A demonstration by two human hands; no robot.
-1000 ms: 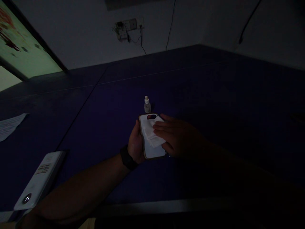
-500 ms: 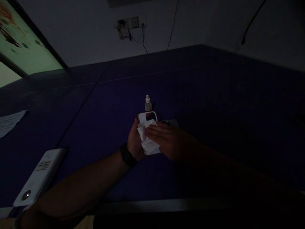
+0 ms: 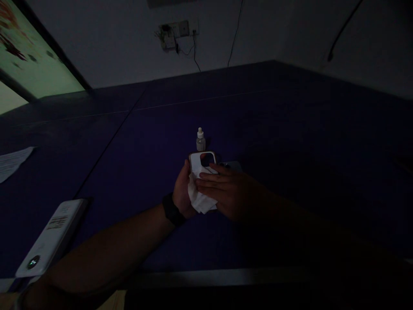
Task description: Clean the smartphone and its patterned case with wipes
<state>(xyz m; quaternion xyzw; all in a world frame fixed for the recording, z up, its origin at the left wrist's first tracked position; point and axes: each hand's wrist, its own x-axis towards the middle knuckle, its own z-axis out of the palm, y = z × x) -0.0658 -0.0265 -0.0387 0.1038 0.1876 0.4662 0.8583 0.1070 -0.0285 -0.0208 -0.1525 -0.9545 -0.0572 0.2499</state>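
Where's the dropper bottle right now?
In the head view, the dropper bottle stands upright near the middle of the purple tabletop, just beyond the top edge of the phone case.

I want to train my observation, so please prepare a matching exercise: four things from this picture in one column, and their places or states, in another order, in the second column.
Things:
1. Case
2. Tissue
3. Bottle
4. Paper

Places or states:
A. Upright on the table
B. At the picture's left edge
C. Held in the left hand
D. Crumpled, under the fingers of the right hand

Right pairs: 1-C, 2-D, 3-A, 4-B
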